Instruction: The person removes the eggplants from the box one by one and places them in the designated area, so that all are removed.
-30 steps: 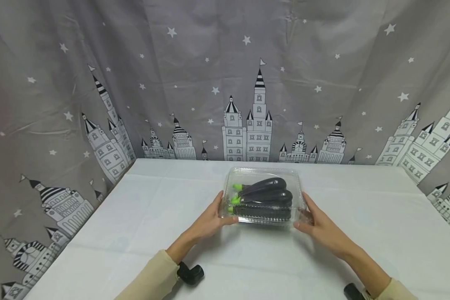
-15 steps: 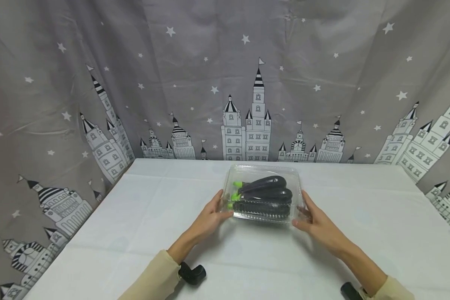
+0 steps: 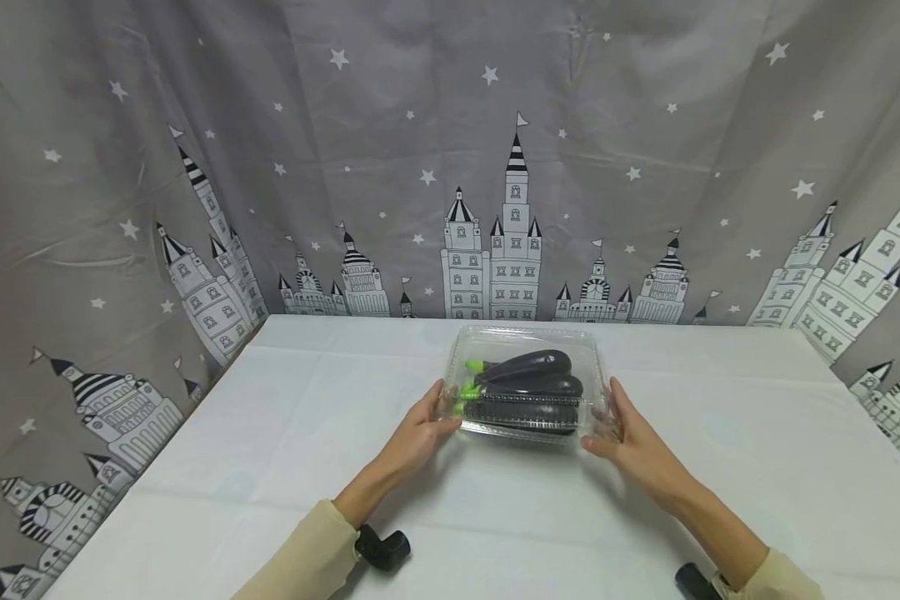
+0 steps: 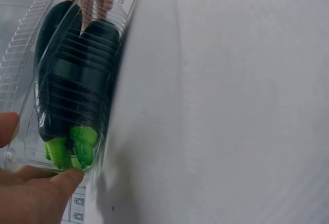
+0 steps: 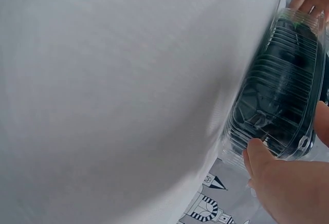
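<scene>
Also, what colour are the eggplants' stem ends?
The stem ends are bright green; the left wrist view shows them best.

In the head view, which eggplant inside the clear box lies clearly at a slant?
The uppermost eggplant: its thick right end sits higher in the picture than its narrow left end. The lower eggplants look nearly level.

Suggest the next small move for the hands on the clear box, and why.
I'd probably lower the clear box level onto the white table, both ends supported. The left hand grips one end and the right hand the other, with dark eggplants inside, so an uneven release might shift them. Whether the underside touches the table is hard to tell.
</scene>
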`<state>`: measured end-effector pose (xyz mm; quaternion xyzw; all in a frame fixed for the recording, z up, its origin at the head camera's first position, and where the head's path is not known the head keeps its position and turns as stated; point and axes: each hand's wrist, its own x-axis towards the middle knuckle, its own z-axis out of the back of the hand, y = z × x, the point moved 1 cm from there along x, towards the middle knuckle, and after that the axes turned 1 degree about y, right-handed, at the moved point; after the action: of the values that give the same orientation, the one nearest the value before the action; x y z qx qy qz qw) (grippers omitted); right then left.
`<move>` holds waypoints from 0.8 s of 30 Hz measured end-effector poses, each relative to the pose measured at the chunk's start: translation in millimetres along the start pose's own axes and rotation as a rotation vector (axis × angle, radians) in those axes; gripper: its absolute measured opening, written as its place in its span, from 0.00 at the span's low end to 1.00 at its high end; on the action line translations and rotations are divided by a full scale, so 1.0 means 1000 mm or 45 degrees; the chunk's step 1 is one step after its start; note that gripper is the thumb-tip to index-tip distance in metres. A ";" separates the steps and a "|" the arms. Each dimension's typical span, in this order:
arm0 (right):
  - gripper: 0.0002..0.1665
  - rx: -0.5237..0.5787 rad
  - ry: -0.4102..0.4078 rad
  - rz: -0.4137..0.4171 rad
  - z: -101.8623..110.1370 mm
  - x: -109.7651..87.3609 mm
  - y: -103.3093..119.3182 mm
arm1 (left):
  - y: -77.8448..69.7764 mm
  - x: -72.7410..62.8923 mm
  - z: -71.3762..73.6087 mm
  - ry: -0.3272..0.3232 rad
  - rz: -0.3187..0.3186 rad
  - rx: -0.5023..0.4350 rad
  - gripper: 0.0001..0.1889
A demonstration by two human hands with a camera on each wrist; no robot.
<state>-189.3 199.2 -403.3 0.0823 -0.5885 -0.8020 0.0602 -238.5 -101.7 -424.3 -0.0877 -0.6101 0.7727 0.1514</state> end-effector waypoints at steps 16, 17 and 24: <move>0.61 -0.025 -0.013 -0.002 0.000 0.000 0.001 | -0.001 -0.001 0.002 0.036 -0.028 -0.056 0.38; 0.61 -0.024 -0.014 -0.004 0.000 0.000 0.001 | -0.001 -0.001 0.002 0.038 -0.028 -0.064 0.38; 0.60 -0.034 0.001 -0.020 0.000 0.001 0.001 | 0.003 -0.003 0.004 0.079 -0.089 -0.131 0.36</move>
<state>-189.9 198.6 -402.0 0.0866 -0.5772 -0.8101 0.0552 -237.7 -107.2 -426.2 -0.0980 -0.6468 0.7315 0.1922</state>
